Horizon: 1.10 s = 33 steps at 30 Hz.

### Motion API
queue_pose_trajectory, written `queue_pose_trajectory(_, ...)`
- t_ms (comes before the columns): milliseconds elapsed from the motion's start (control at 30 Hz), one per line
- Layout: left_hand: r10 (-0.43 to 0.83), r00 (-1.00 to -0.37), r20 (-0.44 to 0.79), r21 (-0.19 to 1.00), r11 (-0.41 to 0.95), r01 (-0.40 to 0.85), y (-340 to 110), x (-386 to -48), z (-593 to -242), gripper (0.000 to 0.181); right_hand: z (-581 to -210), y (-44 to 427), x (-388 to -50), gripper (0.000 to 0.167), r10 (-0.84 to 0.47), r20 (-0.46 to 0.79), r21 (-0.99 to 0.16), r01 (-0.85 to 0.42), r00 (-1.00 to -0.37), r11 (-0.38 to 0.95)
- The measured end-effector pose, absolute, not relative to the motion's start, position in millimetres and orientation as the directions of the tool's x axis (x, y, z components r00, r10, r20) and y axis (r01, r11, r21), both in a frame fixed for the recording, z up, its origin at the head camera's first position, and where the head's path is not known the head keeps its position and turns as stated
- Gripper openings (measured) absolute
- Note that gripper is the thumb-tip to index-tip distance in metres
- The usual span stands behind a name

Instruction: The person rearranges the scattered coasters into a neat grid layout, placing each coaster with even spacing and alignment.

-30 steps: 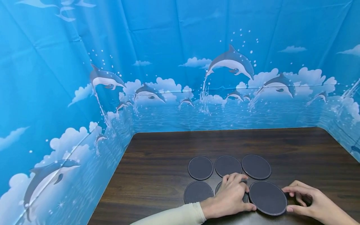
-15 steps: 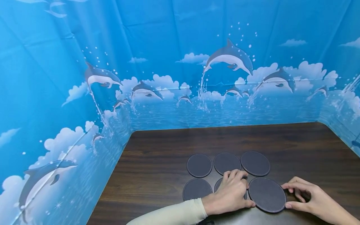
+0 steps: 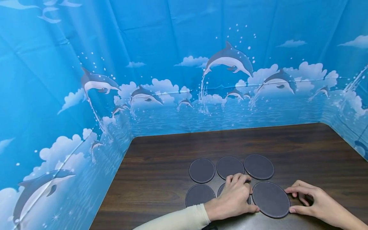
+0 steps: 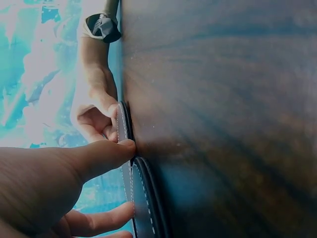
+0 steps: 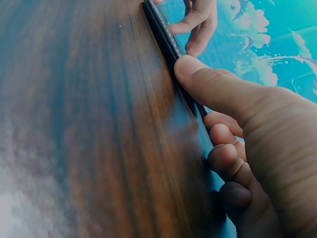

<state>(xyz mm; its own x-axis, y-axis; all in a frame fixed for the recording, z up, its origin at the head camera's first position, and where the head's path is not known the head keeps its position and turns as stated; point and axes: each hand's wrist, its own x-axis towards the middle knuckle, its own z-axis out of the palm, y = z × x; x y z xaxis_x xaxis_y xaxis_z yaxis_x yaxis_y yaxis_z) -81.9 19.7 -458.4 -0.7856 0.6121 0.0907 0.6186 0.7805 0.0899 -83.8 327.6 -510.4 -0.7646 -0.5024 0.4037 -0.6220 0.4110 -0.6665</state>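
Round dark coasters with stitched rims lie in two rows on the table. My right hand (image 3: 313, 199) holds the right edge of the front-right coaster (image 3: 271, 199) between thumb and index finger. At that coaster's left edge is the thumb of my left hand (image 3: 231, 200), its other fingers bent above the front-middle coaster (image 3: 220, 189), which is mostly hidden. In the left wrist view, the left thumb touches the rim near where two coasters meet, one being the nearer coaster (image 4: 146, 196). The right wrist view shows my right thumb against the coaster rim (image 5: 166, 37).
Behind stand the back-left coaster (image 3: 202, 170), back-middle coaster (image 3: 230, 167) and back-right coaster (image 3: 259, 166). A front-left coaster (image 3: 200, 195) lies beside my left wrist. The brown wooden table (image 3: 161, 169) meets a blue dolphin-print curtain (image 3: 161, 118) at its back and sides.
The head view has shifted slightly, so everything sits a little further left. Both hands keep their places at the front-right coaster, with no clear movement of the coasters.
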Motion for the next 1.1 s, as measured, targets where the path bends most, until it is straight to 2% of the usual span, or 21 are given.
queue_pose_trajectory(333,0.61,-0.787,0.092,0.083,0.783,0.617,18.9,-84.6,-460.1,0.038,-518.3,328.3,-86.9,0.05,-0.526,0.427,-0.653,-0.653,-0.736,0.384)
queue_pose_trajectory(567,0.597,-0.799,0.072,0.106,0.792,0.602,17.2,-88.5,-459.9,0.037,-513.6,324.4,-87.4,0.047,-0.506,0.406,-0.64,-0.632,-0.761,0.437)
queue_pose_trajectory(1100,0.604,-0.795,0.05,0.109,0.788,0.606,18.0,-89.1,-460.1,0.032,-515.6,328.5,-92.5,0.045,-0.527,0.358,-0.662,-0.608,-0.771,0.439)
